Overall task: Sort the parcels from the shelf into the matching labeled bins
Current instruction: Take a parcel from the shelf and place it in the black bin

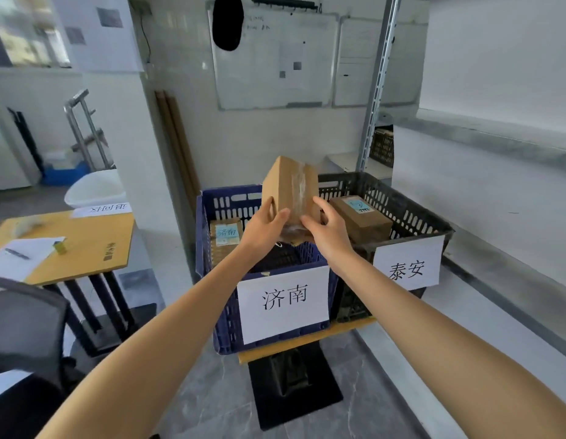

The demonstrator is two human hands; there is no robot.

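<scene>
Held parcel (289, 188): a brown cardboard box sealed with clear tape. It is lifted clear of both bins and tilted, with one top corner uppermost. It sits above the rear right part of the blue bin (224, 312), close to the wall that bin shares with the black bin (402, 207).

Left grip (265, 223): closed on the held parcel at its lower left. The thumb lies on the left face and the fingers wrap the lower front edge.

Right grip (326, 229): closed on the same parcel at its lower right. The fingers curl against the taped face and the lower corner.

Bins: the two stand side by side, touching, on a small yellow tabletop (307, 340). The blue bin takes the left side and the black bin the right side.

- The blue bin carries a white label (283, 301) reading 济南 on its front wall. Inside, against its left wall, lies a labelled parcel (226, 236); its blue sticker reads 济南.
- The black bin carries a white sign (406, 269) reading 泰安. Inside, a second brown box (360, 217) lies with a blue sticker on top; the sticker text is too small to read.

Surroundings: a metal shelf (497, 137) runs along the right. To the left, a separate desk (85, 242) holds paper sheets, a pen and a small yellow item.
</scene>
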